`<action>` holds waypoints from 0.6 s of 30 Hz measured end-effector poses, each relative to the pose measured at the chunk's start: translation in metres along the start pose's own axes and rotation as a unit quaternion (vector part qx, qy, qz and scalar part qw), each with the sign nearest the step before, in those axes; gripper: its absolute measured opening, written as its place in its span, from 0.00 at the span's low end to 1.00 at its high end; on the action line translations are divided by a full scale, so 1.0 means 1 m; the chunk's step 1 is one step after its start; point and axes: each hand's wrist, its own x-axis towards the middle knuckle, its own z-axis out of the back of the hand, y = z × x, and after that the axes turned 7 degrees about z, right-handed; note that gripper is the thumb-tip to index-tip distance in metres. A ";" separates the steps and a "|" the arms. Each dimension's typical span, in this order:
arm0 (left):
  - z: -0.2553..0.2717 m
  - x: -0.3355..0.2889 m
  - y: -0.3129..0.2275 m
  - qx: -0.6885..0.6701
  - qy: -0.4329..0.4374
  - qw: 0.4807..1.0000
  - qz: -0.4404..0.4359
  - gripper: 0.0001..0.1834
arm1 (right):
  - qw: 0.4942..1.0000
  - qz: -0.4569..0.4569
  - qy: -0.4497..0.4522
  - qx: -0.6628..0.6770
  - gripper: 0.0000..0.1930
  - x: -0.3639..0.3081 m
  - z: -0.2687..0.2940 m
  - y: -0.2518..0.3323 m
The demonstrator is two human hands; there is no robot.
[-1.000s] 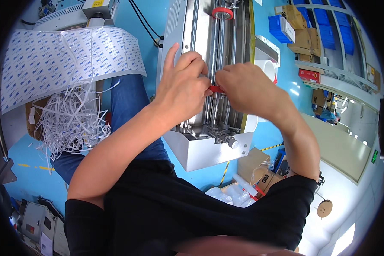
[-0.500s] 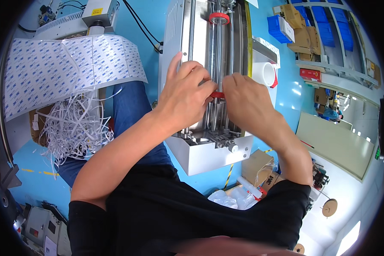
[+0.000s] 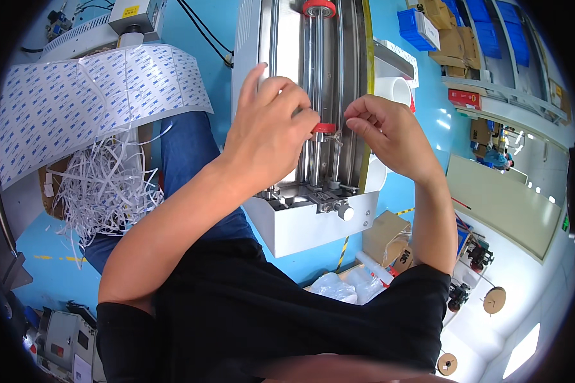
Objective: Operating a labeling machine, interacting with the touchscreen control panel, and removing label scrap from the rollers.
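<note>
A white-sided machine [image 3: 319,226] with several long steel rods lies in front of me. My left hand [image 3: 268,124] pinches the near red ring [image 3: 324,127] on the middle shaft with thumb and forefinger; its little finger sticks up. At the ring's right side sits a small metal screw piece [image 3: 338,137]. My right hand [image 3: 393,137] hovers over the machine's right rail, apart from the ring. Its fingers are loosely curled with the thumb away from them, and I see nothing in them. Farther along the same shaft is another red ring [image 3: 319,8].
Printed white sheet material [image 3: 108,89] hangs at the left above a heap of shredded white strips [image 3: 112,191]. White rolls [image 3: 393,90] stand right of the machine. Near its front right are a cardboard box [image 3: 383,236] and plastic bags [image 3: 338,287]. Shelving with blue bins [image 3: 485,32] stands far right.
My right hand has come off the red ring and moved to the right, exposing the small metal piece. My left hand stays at the ring. The whole view has shifted slightly.
</note>
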 end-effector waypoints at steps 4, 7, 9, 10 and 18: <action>0.000 0.000 0.001 0.005 0.019 0.999 -0.033 0.08 | 1.000 -0.003 0.004 0.000 0.05 -0.002 -0.004 -0.004; 0.000 -0.001 -0.004 0.034 -0.006 0.997 -0.065 0.07 | 1.000 -0.005 0.006 0.015 0.05 -0.004 -0.006 -0.004; -0.002 -0.003 -0.008 0.067 -0.024 0.994 -0.080 0.06 | 1.000 0.002 -0.007 0.018 0.05 -0.007 -0.007 -0.005; -0.004 -0.004 -0.009 0.067 -0.022 0.994 -0.082 0.06 | 1.000 0.002 -0.009 0.020 0.05 -0.009 -0.008 -0.005; -0.007 -0.002 -0.012 0.113 -0.064 0.985 -0.113 0.03 | 0.998 0.016 -0.048 0.036 0.05 -0.020 -0.008 -0.008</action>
